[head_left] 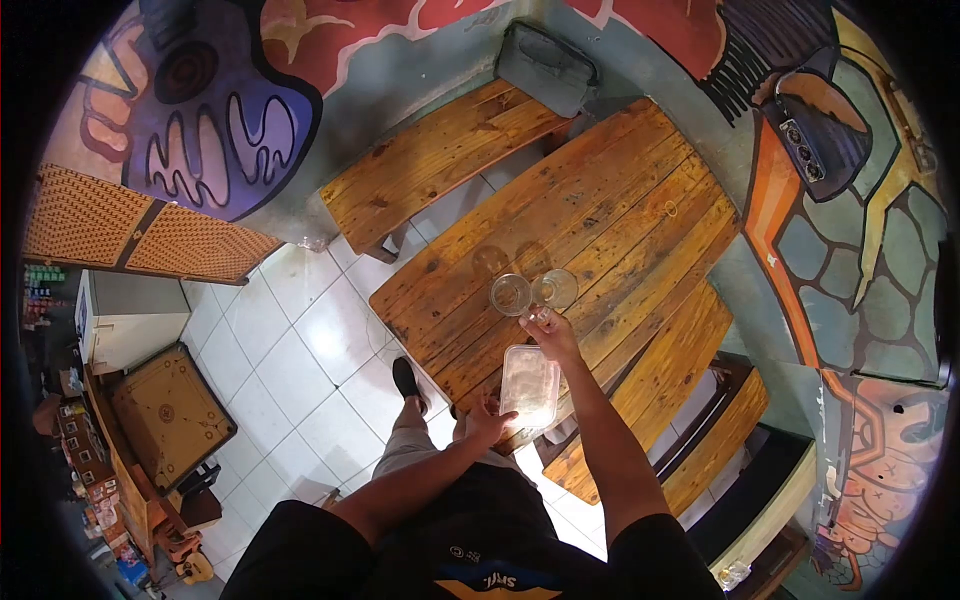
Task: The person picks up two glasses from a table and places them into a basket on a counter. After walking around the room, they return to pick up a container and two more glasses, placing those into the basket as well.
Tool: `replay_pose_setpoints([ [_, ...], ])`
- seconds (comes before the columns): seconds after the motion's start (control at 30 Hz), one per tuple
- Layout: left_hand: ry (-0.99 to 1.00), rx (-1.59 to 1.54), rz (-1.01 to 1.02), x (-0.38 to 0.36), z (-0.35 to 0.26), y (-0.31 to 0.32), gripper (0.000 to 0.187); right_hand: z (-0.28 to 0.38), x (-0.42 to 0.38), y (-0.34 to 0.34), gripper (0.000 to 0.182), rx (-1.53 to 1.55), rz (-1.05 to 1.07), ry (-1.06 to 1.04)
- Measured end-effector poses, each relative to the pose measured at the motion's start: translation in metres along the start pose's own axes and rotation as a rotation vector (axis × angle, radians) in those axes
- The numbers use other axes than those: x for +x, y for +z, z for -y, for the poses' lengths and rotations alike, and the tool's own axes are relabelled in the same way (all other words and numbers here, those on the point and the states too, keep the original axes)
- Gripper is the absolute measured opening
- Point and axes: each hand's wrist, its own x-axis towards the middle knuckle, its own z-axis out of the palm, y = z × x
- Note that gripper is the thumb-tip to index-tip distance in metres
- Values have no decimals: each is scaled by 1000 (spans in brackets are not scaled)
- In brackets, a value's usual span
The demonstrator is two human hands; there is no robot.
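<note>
A painted mural wall [230,130] in purples, reds and oranges wraps the corner of the room, above a floor of pale tiles [290,360]. A long wooden table [600,210] of slatted planks runs across the middle, with one wooden bench [440,160] on its far side and another bench [680,420] on the near side. A grey bag [547,68] sits at the end of the far bench against the wall. To the left stand a woven-front cabinet [130,225] and a carrom board [168,410].

On the table's near edge lies a clear plastic container [529,385]. The left hand [490,422] rests at its lower corner, fingers bent over the rim and touching it. Just beyond the container stand two empty glasses [512,294], side by side. The right hand [552,334] reaches past the container's far end, its fingers closed around the base of the right glass [555,289].
</note>
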Motion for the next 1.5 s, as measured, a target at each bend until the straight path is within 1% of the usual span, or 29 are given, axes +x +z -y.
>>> replay_pose_setpoints([
  [0.03, 1, -1, 0, 1, -3, -2, 46, -2, 0, 0, 23, -1, 0, -1],
  [0.1, -192, 201, 122, 3, -7, -7, 45, -6, 2, -2, 20, -28, -10, -26],
  [0.13, -193, 200, 122, 3, -6, -6, 45, -9, 3, -3, 20, -29, -10, -25],
  [0.2, -146, 217, 82, 4, -6, -5, 41, -13, 4, -6, 26, -12, 39, 105],
  [0.23, -146, 216, 81, 5, -5, -5, 41, -15, 5, -7, 26, -12, 39, 106],
  [0.3, -155, 219, 146, 7, -7, -5, 37, -17, 6, -7, 25, -5, 59, 22],
  [0.43, -122, 294, 146, 9, -3, -6, 34, -15, 7, -7, 24, 11, 68, 26],
  [0.5, -20, 225, 123, 10, 0, -4, 32, -13, 5, -8, 24, -21, 62, 44],
  [0.53, -19, 223, 122, 11, -1, -4, 32, -14, 6, -7, 24, -22, 63, 43],
  [0.6, -152, 100, 160, 11, -7, -5, 33, -15, 7, -4, 20, -34, 16, 7],
  [0.63, -152, 100, 160, 11, -12, -6, 33, -14, 7, -3, 20, -34, 16, 7],
  [0.7, -270, -140, 224, 10, -19, -6, 35, -10, 4, -3, 21, -13, -1, -21],
  [0.73, -271, -140, 225, 14, -7, -6, 35, -4, 2, -2, 21, -14, -2, -20],
  [0.8, -75, 97, 189, 23, 10, -6, 34, 3, -1, -1, 25, 118, 16, 23],
  [0.83, -76, 97, 189, 25, 15, -4, 34, 4, -1, -1, 25, 119, 17, 24],
  [0.9, 147, -81, 36, 27, 17, -2, 47, 6, 0, -1, 28, -40, 37, 137],
  [0.93, 146, -81, 35, 28, 13, -7, 47, 6, -1, 0, 28, -40, 38, 138],
  [1.0, 5, 140, 288, 36, -1, -26, 57, 10, -2, 4, 31, -72, 17, 92],
  [1.03, 7, 142, 285, 38, -6, -33, 57, 15, -3, 5, 31, -70, 19, 89],
  [1.1, -123, 98, 401, 38, -15, -47, 65, 23, -5, 7, 34, -133, -55, 67],
  [1.2, -93, 177, 400, 26, -40, -67, 64, 8, -2, 3, 39, -69, -2, 95],
  [1.23, -58, 134, 476, 34, -29, -74, 63, 5, 0, 5, 45, -54, -24, 156],
  [1.27, -53, 132, 464, 36, -17, -82, 63, 2, -1, 4, 45, -53, -13, 150],
  [1.3, -93, 120, 451, 33, -23, -89, 64, 11, -4, 7, 46, -56, -37, 124],
  [1.33, -131, 105, 436, 28, -32, -96, 65, 18, -5, 9, 47, -60, -58, 97],
  [1.37, -137, 253, 439, 14, -72, -108, 66, 14, -3, 10, 48, -79, -66, 108],
  [1.4, -136, 245, 422, 13, -68, -120, 66, 5, -2, 8, 48, -81, -48, 104],
  [1.47, -205, 3, 467, 10, -51, -147, 57, -7, 3, 9, 47, -92, -61, 238],
  [1.5, -148, 92, 452, 8, -48, -164, 54, 12, -2, 13, 48, -101, -24, 223],
])
